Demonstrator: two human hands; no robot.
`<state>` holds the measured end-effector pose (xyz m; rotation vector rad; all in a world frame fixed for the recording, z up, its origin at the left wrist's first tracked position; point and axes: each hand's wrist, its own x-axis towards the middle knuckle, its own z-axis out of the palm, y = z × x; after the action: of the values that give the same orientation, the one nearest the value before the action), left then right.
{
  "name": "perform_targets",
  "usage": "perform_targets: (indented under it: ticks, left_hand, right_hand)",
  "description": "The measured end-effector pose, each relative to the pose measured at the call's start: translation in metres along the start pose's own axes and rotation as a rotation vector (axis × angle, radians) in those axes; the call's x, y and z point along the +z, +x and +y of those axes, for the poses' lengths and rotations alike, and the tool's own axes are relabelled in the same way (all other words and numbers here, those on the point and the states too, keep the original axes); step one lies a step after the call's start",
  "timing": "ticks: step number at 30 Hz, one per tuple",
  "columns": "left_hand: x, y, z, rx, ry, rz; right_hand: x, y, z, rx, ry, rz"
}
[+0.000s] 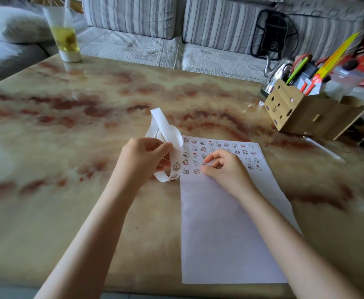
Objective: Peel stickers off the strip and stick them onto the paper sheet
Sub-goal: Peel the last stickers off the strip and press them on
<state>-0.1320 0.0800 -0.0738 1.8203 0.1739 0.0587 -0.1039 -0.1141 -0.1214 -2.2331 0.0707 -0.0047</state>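
One paper sheet (220, 234): lies flat at the near right of the table (79, 130); its near part is bare, probably kept for more rows.
Right hand (223, 167): rests on the sheet where the rows end, fingers curled; if the tips pinch a sticker, I cannot tell.
Left hand (144, 157): just left of the sheet, pinches the strip (176, 138) and holds it up, likely to keep the next sticker easy to reach.
Strip: curls in loops toward the far side.
Stuck stickers (202, 143): several rows on the sheet's far part.
Wooden organizer (295, 108): far right, well apart.
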Motion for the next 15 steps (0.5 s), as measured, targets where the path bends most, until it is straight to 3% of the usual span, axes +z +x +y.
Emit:
perform_targets:
  ticks: [10,15]
  left_hand:
    - [0.0,-0.001,0.002,-0.017,-0.076,-0.029]
    - [0.0,0.0,0.003,-0.019,-0.144,-0.016]
  right_hand:
    - [0.003,-0.004,-0.007,-0.014,-0.151,0.04]
    - [-0.001,-0.012,-0.016,-0.115,0.112,0.076]
